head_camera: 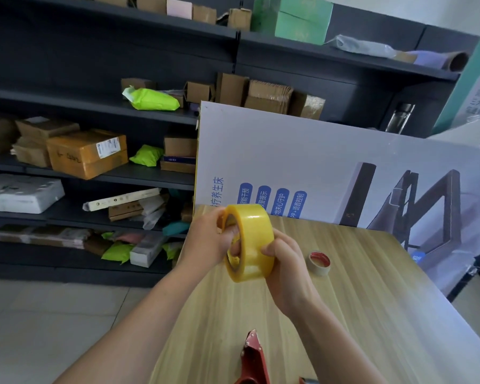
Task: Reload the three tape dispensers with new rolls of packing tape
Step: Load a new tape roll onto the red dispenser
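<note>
Tape roll (254, 239) being readied.
It is being gripped by left hand (205, 242) and right hand (286, 261); end-freeing for dispenser (254, 358) is judged next.

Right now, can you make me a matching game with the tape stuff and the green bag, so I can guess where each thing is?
Things:
1. yellow tape roll
2. small roll with red inside
3. red dispenser
4. green bag

Places:
A. on a dark shelf
B. flat on the wooden table, right of the yellow roll
C. held up by the left hand and right hand
D. at the picture's bottom edge, partly cut off

Pairs: 1-C, 2-B, 3-D, 4-A.
</note>
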A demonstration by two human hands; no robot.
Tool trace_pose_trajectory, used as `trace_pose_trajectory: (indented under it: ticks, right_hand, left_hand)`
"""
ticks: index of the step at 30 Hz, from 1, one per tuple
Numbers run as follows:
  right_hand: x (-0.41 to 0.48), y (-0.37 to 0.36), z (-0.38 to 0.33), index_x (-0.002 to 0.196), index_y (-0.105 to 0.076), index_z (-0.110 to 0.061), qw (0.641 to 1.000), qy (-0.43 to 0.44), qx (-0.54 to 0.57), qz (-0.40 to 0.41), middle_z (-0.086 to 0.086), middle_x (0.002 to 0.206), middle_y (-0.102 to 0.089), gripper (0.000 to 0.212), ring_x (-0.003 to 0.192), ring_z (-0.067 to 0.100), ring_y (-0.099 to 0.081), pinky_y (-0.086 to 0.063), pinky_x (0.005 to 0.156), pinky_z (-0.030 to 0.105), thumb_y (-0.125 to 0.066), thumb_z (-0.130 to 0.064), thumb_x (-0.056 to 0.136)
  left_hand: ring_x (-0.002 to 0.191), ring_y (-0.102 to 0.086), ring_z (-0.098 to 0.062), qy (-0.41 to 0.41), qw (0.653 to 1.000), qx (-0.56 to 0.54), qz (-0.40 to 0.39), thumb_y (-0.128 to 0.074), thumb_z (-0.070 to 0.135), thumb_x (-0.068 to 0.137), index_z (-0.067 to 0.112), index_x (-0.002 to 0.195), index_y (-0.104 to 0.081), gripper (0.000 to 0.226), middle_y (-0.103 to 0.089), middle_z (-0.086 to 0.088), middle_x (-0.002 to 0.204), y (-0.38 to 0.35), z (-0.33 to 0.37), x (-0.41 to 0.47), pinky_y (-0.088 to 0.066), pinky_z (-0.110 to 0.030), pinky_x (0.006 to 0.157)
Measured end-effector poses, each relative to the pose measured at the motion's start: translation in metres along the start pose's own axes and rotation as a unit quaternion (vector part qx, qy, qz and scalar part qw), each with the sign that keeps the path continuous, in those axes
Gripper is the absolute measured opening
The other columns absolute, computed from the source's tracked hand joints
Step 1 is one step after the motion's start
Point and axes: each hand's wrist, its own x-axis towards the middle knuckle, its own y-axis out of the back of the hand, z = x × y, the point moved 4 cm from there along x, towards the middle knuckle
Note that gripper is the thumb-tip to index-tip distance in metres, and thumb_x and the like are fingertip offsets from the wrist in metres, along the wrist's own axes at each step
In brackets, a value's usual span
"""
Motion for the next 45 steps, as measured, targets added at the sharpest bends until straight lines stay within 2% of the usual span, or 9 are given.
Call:
trace_pose_trajectory:
  ticks: [4,7,10,15,19,28,35,40,45]
  right_hand:
    - [-0.003,0.007,-0.005,0.077,-0.076,-0.022,0.997,-0.028,-0.02,0.062,0.008,0.076,-0.073,0.025,0.08,0.024,-0.066,-0.053,0.08,0.04,-0.056,-0.031,0.066]
    - [-0.004,0.01,-0.008,0.067,-0.075,-0.027,0.99,-0.067,-0.046,0.113,0.014,0.072,-0.072,0.02,0.077,0.028,-0.064,-0.05,0.087,0.052,-0.057,-0.036,0.068]
    - [-0.007,0.011,-0.018,0.061,-0.073,-0.029,0.988,-0.072,-0.05,0.124,0.01,0.066,-0.071,0.02,0.068,0.02,-0.065,-0.051,0.079,0.045,-0.056,-0.036,0.067]
    - [-0.017,0.018,-0.026,0.066,-0.074,-0.028,0.994,-0.021,-0.018,0.102,0.004,0.064,-0.07,0.024,0.059,0.011,-0.066,-0.054,0.059,0.024,-0.051,-0.023,0.07]
    - [-0.019,0.019,-0.027,0.08,-0.072,-0.019,0.997,0.013,-0.005,0.074,0.012,0.071,-0.068,0.023,0.067,0.02,-0.065,-0.055,0.065,0.028,-0.054,-0.023,0.066]
    - [-0.015,0.02,-0.026,0.066,-0.071,-0.024,0.994,-0.018,-0.028,0.106,0.013,0.07,-0.066,0.018,0.068,0.023,-0.062,-0.053,0.067,0.035,-0.055,-0.031,0.069]
    - [-0.018,0.024,-0.027,0.079,-0.07,-0.014,0.993,0.011,-0.024,0.115,0.009,0.068,-0.067,0.023,0.059,0.017,-0.065,-0.053,0.054,0.024,-0.058,-0.029,0.066]
    - [-0.022,0.021,-0.029,0.076,-0.074,-0.026,0.996,0.026,-0.031,0.081,-0.001,0.068,-0.069,0.025,0.061,0.012,-0.068,-0.053,0.057,0.02,-0.06,-0.036,0.058]
    - [-0.021,0.023,-0.026,0.079,-0.071,-0.018,0.994,0.008,-0.042,0.103,0.001,0.071,-0.065,0.034,0.066,0.012,-0.064,-0.051,0.059,0.023,-0.061,-0.041,0.055]
  left_hand:
    - [0.081,-0.063,-0.019,-0.093,0.995,0.015,0.04,-0.06,0.018,0.086,0.028,0.098,-0.064,0.016,-0.068,0.006,0.087,0.005,0.018,-0.008,-0.051,-0.033,0.069]
    - [0.096,-0.065,-0.021,-0.273,0.95,0.122,0.091,-0.05,0.018,0.089,0.016,0.109,-0.066,0.026,-0.071,-0.001,0.104,0.01,0.042,-0.019,-0.054,-0.038,0.08]
    - [0.105,-0.064,-0.022,-0.361,0.915,0.154,0.095,-0.047,0.02,0.09,0.009,0.112,-0.066,0.032,-0.069,-0.004,0.112,0.003,0.056,-0.027,-0.051,-0.036,0.09]
    - [0.096,-0.064,-0.016,-0.221,0.967,0.038,0.121,-0.062,0.015,0.087,0.012,0.112,-0.067,0.025,-0.069,0.003,0.103,0.004,0.05,-0.024,-0.053,-0.032,0.083]
    - [0.086,-0.065,-0.01,-0.139,0.985,-0.02,0.104,-0.065,0.017,0.085,0.023,0.1,-0.07,0.017,-0.07,0.011,0.091,0.004,0.051,-0.018,-0.056,-0.03,0.074]
    - [0.109,-0.062,-0.015,-0.342,0.928,0.073,0.129,-0.054,0.018,0.086,0.008,0.113,-0.067,0.033,-0.069,-0.003,0.115,0.003,0.07,-0.037,-0.048,-0.029,0.095]
    - [0.108,-0.058,-0.001,-0.291,0.95,0.025,0.107,-0.065,0.016,0.083,0.02,0.122,-0.059,0.039,-0.062,0.015,0.114,0.0,0.063,-0.034,-0.047,-0.019,0.092]
    - [0.094,-0.063,-0.007,-0.189,0.976,0.003,0.107,-0.065,0.016,0.085,0.019,0.11,-0.068,0.025,-0.065,0.014,0.099,-0.001,0.054,-0.025,-0.056,-0.033,0.082]
    - [0.096,-0.064,-0.012,-0.239,0.961,0.021,0.136,-0.064,0.01,0.085,0.013,0.111,-0.068,0.027,-0.067,0.009,0.103,0.004,0.059,-0.031,-0.055,-0.034,0.083]
